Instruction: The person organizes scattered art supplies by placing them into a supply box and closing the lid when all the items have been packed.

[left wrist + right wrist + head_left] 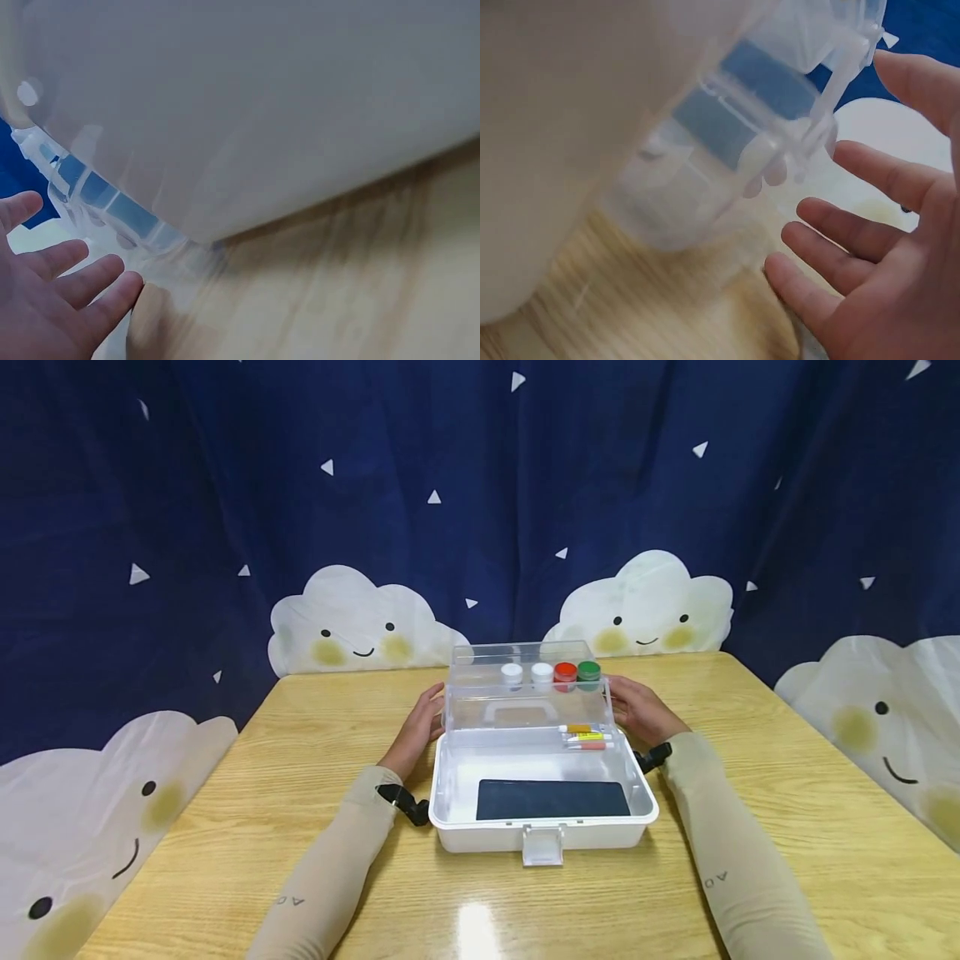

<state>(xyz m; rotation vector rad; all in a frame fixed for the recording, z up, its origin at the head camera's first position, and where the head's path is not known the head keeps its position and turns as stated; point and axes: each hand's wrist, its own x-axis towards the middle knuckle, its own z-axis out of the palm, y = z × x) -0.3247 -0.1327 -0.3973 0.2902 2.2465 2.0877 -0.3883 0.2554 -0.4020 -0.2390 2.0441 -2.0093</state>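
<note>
A white storage box [465, 839] stands open on the table, its clear upper section [472, 714] raised at the back. Two white-capped jars [512, 674], a red jar [565, 673] and a green jar [588, 672] sit in a row up there. Several small paint tubes [587, 737] lie lower down at the right, and a dark rectangular slab [553, 800] is at the front of the box. My left hand [417, 727] is at the clear section's left side, fingers extended. At its right side, my right hand [641, 710] has its fingers spread, holding nothing.
The wooden table [300, 752] spreads out on both sides of the box. A clear latch [542, 846] hangs from the box's front. Behind the table hangs a dark blue curtain [420, 435] with white clouds.
</note>
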